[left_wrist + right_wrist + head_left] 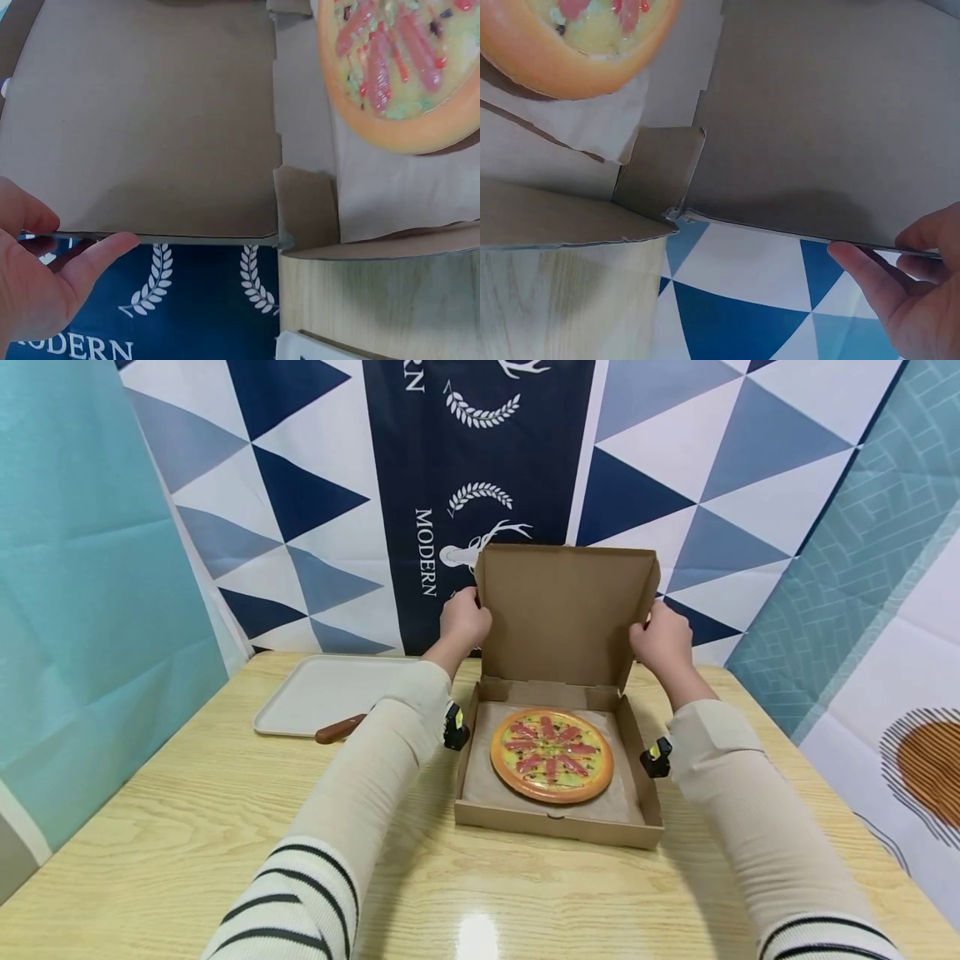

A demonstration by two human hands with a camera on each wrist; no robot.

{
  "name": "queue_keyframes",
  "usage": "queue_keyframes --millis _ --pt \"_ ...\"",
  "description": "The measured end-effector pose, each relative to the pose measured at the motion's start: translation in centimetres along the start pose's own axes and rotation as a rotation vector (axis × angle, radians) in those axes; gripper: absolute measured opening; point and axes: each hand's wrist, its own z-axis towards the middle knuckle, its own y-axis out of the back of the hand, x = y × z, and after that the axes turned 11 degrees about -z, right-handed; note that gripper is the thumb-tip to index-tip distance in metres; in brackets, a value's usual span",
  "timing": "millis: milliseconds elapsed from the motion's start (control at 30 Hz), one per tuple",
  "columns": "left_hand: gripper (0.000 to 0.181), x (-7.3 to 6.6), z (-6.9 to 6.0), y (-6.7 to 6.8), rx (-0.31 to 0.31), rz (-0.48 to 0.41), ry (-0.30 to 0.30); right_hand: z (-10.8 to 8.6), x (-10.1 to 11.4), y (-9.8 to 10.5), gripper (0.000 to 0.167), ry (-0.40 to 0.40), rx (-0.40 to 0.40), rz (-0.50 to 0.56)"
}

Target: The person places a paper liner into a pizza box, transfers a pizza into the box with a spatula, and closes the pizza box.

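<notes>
A cardboard pizza box (558, 832) stands on the table with its lid (566, 618) raised nearly upright at the back. Inside, on a sheet of brown paper (480, 781), lies a round pizza (552, 756) with an orange-brown crust and red strips on top. My left hand (465, 620) pinches the lid's left side edge; in the left wrist view its thumb and fingers (37, 214) lie on either side of that edge. The opposite side edge is held by my right hand (664, 637), also seen pinching it in the right wrist view.
To the left of the box, a white rectangular tray (303, 697) lies on the wooden table (187, 827). A brown handle (341, 729) sticks out over the tray's front edge, its other end hidden by my left sleeve. Behind the table hangs a patterned cloth (315, 527).
</notes>
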Motion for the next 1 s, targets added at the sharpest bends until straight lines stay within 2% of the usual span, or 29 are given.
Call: queue_keyframes --millis 300,400,700,1000 --pt "0.044 0.4 -0.9 -0.3 -0.011 -0.021 -0.033 -1.1 -0.4 0.6 0.036 0.016 0.056 0.065" --pt "0.046 0.7 -1.3 -0.2 -0.002 -0.06 -0.053 -1.4 -0.6 0.6 0.035 0.034 0.063 0.074" --pt "0.049 1.6 -2.3 -0.2 0.014 -0.161 -0.104 -2.4 -1.1 0.4 0.037 0.041 0.051 0.091" --pt "0.05 2.5 -2.8 0.2 0.042 -0.178 -0.176 -3.2 -1.5 0.3 0.033 0.073 0.028 0.083"
